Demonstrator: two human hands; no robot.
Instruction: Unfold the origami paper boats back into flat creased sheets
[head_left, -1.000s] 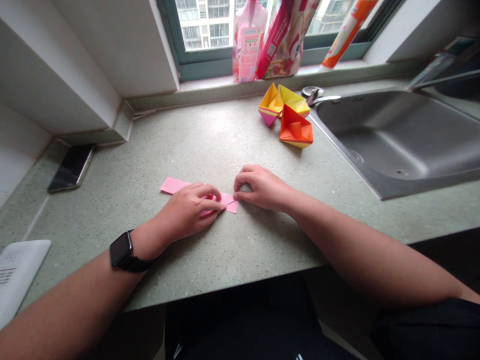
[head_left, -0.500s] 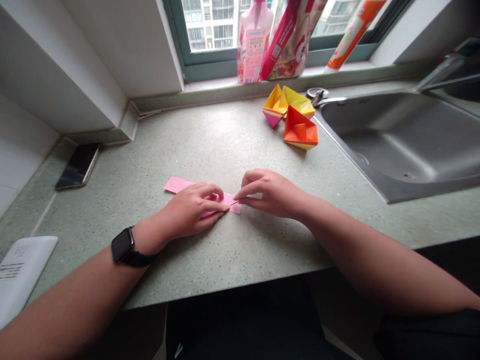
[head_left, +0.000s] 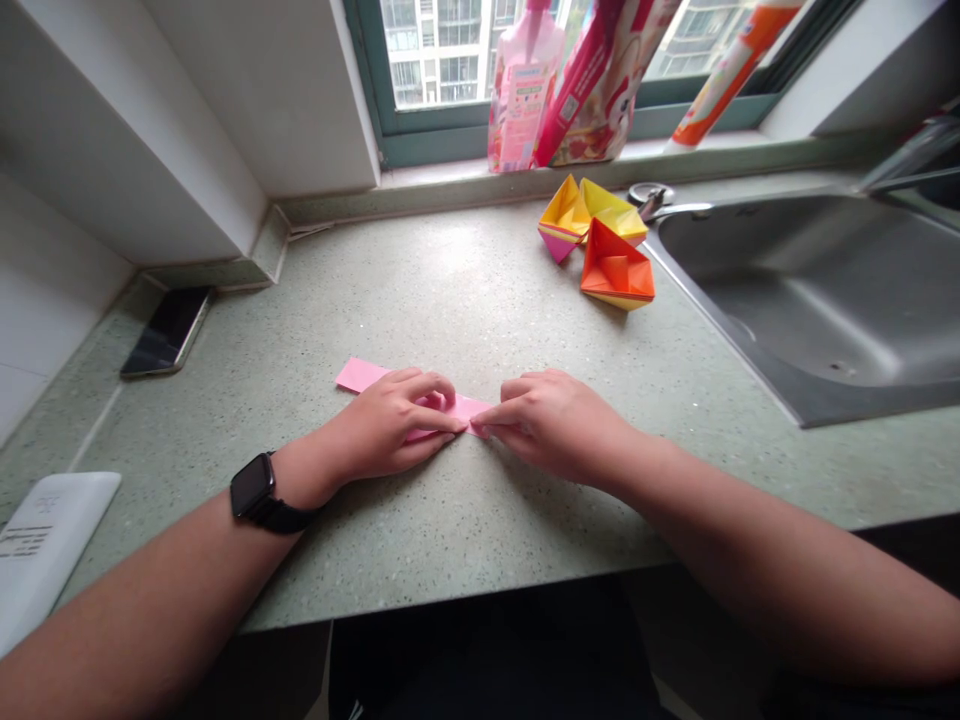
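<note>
A narrow strip of folded pink paper (head_left: pixel 360 375) lies on the speckled counter, its left end showing past my left hand. My left hand (head_left: pixel 409 415) is bent over the strip, thumb and fingers closed on its lower edge. From the other side, my right hand (head_left: pixel 544 420) pinches the strip's right end, thumb and forefinger together. The two sets of fingertips nearly meet. Much of the paper's middle is hidden under my left fingers.
Folded paper boats, one red-orange (head_left: pixel 616 265) and others yellow, stand near the steel sink (head_left: pixel 862 300). A phone (head_left: pixel 169 330) lies at the left, with a white flat object (head_left: pixel 56 550) below it. A pink bottle (head_left: pixel 523 95) is on the windowsill.
My right hand has lowered its fingertips onto the right end of the pink strip, where a raised edge showed before. My left hand stays on the paper. The view has shifted slightly.
</note>
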